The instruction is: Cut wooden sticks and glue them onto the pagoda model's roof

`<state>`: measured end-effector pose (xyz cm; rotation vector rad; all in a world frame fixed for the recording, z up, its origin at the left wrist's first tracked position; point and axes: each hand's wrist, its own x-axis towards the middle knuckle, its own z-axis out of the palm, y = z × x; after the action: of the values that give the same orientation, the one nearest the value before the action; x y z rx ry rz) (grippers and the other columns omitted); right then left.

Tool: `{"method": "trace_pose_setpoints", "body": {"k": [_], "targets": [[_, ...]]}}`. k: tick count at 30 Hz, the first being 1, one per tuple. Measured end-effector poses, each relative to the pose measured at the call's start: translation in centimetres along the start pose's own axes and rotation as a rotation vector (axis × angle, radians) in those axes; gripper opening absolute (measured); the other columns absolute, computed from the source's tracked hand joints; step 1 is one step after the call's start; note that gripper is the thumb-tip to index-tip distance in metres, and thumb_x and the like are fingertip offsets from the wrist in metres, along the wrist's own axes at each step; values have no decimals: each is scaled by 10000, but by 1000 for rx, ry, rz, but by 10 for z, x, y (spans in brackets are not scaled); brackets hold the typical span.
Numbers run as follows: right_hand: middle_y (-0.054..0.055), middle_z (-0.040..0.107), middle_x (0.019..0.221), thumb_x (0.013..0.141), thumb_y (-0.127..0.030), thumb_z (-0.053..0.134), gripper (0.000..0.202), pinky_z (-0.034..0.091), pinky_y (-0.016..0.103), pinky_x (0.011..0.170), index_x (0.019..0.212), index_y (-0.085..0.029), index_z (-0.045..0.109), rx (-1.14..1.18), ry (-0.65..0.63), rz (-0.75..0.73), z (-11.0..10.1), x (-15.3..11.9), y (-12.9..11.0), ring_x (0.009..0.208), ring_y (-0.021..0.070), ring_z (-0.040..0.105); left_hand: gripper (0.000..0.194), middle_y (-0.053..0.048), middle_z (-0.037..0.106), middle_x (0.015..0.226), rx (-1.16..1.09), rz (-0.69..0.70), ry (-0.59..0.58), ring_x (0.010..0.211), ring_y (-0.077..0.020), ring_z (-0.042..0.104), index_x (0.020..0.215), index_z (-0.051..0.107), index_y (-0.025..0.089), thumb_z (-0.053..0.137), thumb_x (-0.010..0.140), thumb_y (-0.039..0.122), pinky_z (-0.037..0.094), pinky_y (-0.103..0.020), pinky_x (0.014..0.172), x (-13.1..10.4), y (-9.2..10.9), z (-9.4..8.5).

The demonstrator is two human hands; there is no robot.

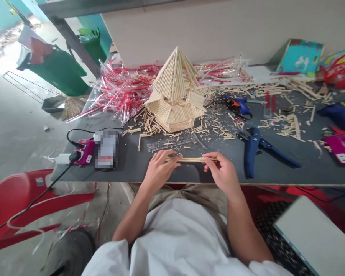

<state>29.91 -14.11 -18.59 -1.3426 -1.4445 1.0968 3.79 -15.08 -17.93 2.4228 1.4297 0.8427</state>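
Note:
Between my two hands a few thin wooden sticks [192, 159] lie side by side, level, just above the table's front edge. My left hand [161, 165] pinches their left end, and my right hand [220, 168] grips the right end between thumb and fingers. Just beyond my hands lies a clear plastic ruler [172, 143] with stick bits on it. Behind it stands a model built of wooden sticks [175, 92], with a pointed roof and a flared lower tier. A blue-handled cutter [254, 151] rests open to the right of my right hand.
A phone [106, 150] and a purple power strip [86, 152] with cables lie at left. Red and clear plastic wrappers [123, 92] pile up behind. A blue glue gun [240, 105] sits among stick scraps [218, 122]. Another purple power strip [341, 148] is at far right.

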Motion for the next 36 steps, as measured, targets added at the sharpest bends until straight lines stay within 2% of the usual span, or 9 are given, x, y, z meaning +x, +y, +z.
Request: {"method": "trace_pose_setpoints", "body": {"k": [3, 6, 12, 15, 20, 25, 27, 30, 36], "targets": [[11, 712, 817, 964, -423, 688, 232, 545, 257, 638, 1059, -213, 701, -48, 37, -17, 5, 0, 0, 633, 126, 675, 303, -77, 705, 1166, 20, -26, 22, 1040, -204, 615, 1299, 700, 278, 548, 1050, 198, 476, -376, 937, -3, -4, 1], [47, 716, 982, 962, -394, 690, 217, 571, 269, 656, 1076, -211, 707, -84, 111, -82, 7, -2, 2, 685, 129, 702, 301, -76, 712, 1114, 38, -34, 26, 1001, -203, 615, 1279, 706, 268, 535, 1049, 177, 469, -364, 890, -5, -4, 0], [127, 629, 1392, 931, -381, 719, 377, 576, 272, 515, 1272, -233, 652, -46, 239, -63, 12, -4, 2, 564, 77, 660, 339, -88, 691, 1186, 20, -68, 79, 1069, -212, 618, 1285, 697, 268, 529, 1028, 124, 475, -375, 938, -7, -5, 3], [129, 533, 1524, 929, -369, 721, 321, 576, 270, 489, 1216, -234, 670, -22, 232, -82, 12, -2, 0, 539, 50, 635, 409, -90, 675, 1231, 0, -59, 104, 1131, -221, 606, 1315, 683, 294, 494, 1021, 82, 470, -393, 977, -8, -5, 1], [97, 661, 1314, 968, -387, 672, 199, 550, 243, 481, 1060, -214, 707, -92, 159, -115, 10, -3, -1, 542, 50, 577, 467, -86, 685, 1222, -8, -70, 148, 1148, -237, 595, 1369, 650, 329, 482, 1015, 75, 460, -418, 985, -10, -4, -1], [74, 702, 1137, 980, -398, 655, 199, 520, 243, 501, 1055, -219, 701, -145, 157, -127, 9, -6, -1, 571, 79, 586, 438, -88, 701, 1162, 14, -74, 130, 1095, -237, 606, 1354, 656, 318, 484, 1020, 93, 460, -416, 948, -9, -4, -1], [34, 704, 939, 972, -404, 670, 216, 512, 246, 524, 1094, -227, 686, -149, 144, -80, 10, -6, 0, 561, 95, 603, 409, -92, 704, 1141, 18, -75, 111, 1066, -233, 606, 1326, 667, 293, 484, 1019, 94, 466, -404, 925, -8, -4, -1], [-38, 608, 672, 960, -415, 691, 261, 502, 260, 558, 1150, -238, 665, -150, 117, -25, 9, -6, 2, 537, 123, 595, 395, -98, 706, 1150, 15, -70, 91, 1074, -233, 608, 1307, 667, 276, 474, 1019, 87, 468, -401, 924, -7, -3, -2], [10, 749, 909, 945, -359, 719, 105, 516, 280, 706, 975, -258, 715, -273, 15, -189, 3, -10, 1, 716, 142, 656, 367, -69, 731, 1123, 11, -54, 110, 1044, -206, 641, 1266, 669, 266, 488, 1016, 70, 425, -403, 959, -9, -3, -5]]}}
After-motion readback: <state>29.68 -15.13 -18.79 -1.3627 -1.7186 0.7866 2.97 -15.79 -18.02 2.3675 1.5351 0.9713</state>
